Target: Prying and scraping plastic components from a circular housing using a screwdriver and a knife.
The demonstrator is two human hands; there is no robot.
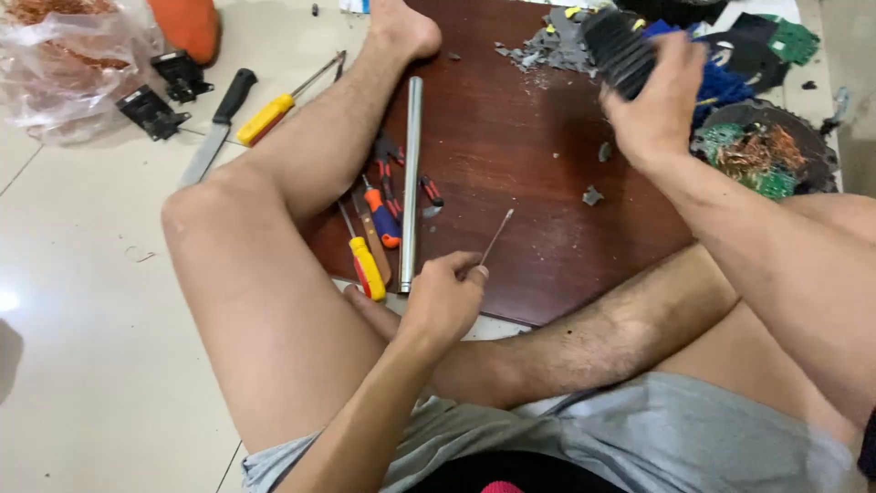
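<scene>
My left hand (444,297) pinches the near end of a thin metal rod (498,235) that slants up over the dark red wooden board (511,155). My right hand (655,102) grips a black ribbed rubber boot (619,50) at the board's far right corner, with blue material (725,84) behind it. My bare legs frame the board on the left and near side.
A long steel tube (410,183), pliers (388,169) and yellow- and orange-handled screwdrivers (369,267) lie on the board's left. Grey debris (547,50) sits at its far edge. A knife (217,123), a yellow screwdriver (274,111), black brackets (151,111), a plastic bag (68,55) and a tray of copper wire scraps (765,151) lie around.
</scene>
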